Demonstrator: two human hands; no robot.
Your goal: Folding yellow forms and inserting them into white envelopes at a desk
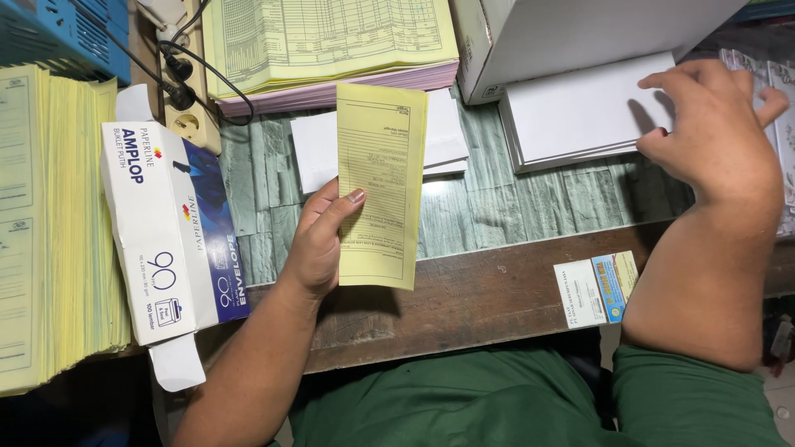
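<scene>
**Folded yellow slip in one hand, white envelopes under the other**

At the bottom of the frame a green shirt (pixel 497 401) shows, with both bare forearms reaching up over the dark wooden desk edge (pixel 480 294). A small printed card in white, blue and yellow (pixel 596 288) lies on that edge, lower right of centre.

Just left of centre, the left hand (pixel 319 244) grasps a folded yellow paper form (pixel 379 186), thumb pressed on its face and fingers behind; the slip stands upright over the green stone-patterned desk surface (pixel 489 207). Left of that hand lies a white and blue cardboard envelope box (pixel 170 232), its end flap open, beside a tall stack of yellow forms (pixel 50 223) at the left edge.

In the upper right, the right hand (pixel 712 124) rests with fingers spread and relaxed on a pile of plain white envelopes (pixel 580 116), gripping nothing that I can see. Behind the slip lie loose white envelopes (pixel 319 149), then an open pad of yellow and pink forms (pixel 331 41) at top centre, a beige power strip with black plugs (pixel 186 99) at upper left, and a white cardboard box (pixel 580 29) at top right.
</scene>
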